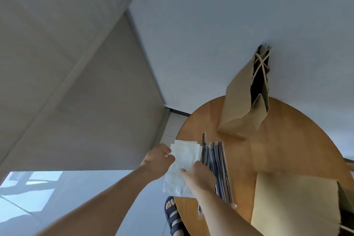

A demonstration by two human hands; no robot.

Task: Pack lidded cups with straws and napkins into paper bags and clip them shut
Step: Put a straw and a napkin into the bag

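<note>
Napkin stack: white, folded, lying at the left rim of the round wooden table, near end overhanging the edge. Long axis runs away from the person, parallel to the wrapped straws bundled just beside it on the right.

Left hand: at the stack's far-left edge, fingers curled, thumb and fingertips closed on the edge of the paper; reads as a pinch on the top sheet or sheets. How many sheets, cannot tell.

Right hand: back of hand to camera, lying over the stack's near-right part where it borders the straws. Thumb points left across the paper. Fingers are hidden beneath the hand; whether they press the napkins or grip straws, cannot tell.

Judgement: step in hand is separating a napkin. The standing paper bag, mouth open, handles up, lies far and right of both hands, so the right hand is the nearer.

A second paper bag lies flat at near right. No lidded cup in view. A sandalled foot shows below the table edge.
</note>
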